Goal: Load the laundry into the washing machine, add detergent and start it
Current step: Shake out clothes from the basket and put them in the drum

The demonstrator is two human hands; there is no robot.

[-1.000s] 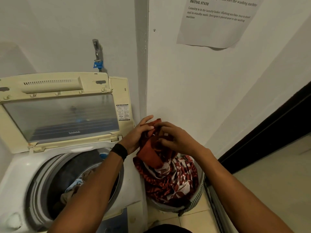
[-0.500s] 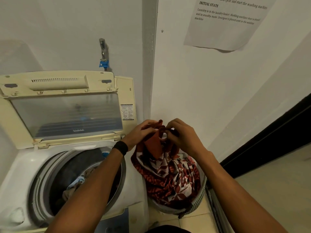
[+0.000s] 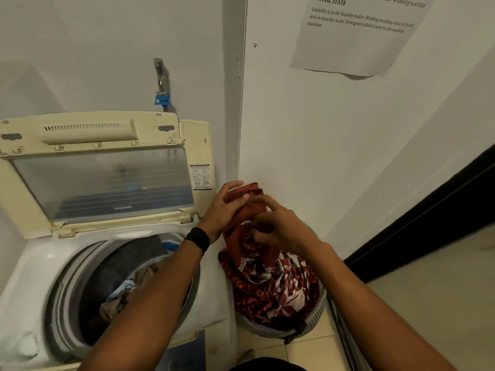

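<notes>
The left forearm (image 3: 150,303) and right forearm (image 3: 364,303) reach forward and meet at the cloth (image 3: 267,290). The left hand (image 3: 223,210) grips the cloth's top from its left side, thumb raised and fingers curled over the upper fold. A black band (image 3: 198,239) circles the left wrist. The right hand (image 3: 284,227) is at the cloth's right side, just below the left hand, back of the hand up, with its fingers bent inward and pinching the fabric.

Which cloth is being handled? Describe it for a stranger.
Right of the open washing machine stands a laundry basket. The left hand and right hand grip the cloth rising from it: dark red, white-printed, unlike the drab clothes in the drum.
</notes>
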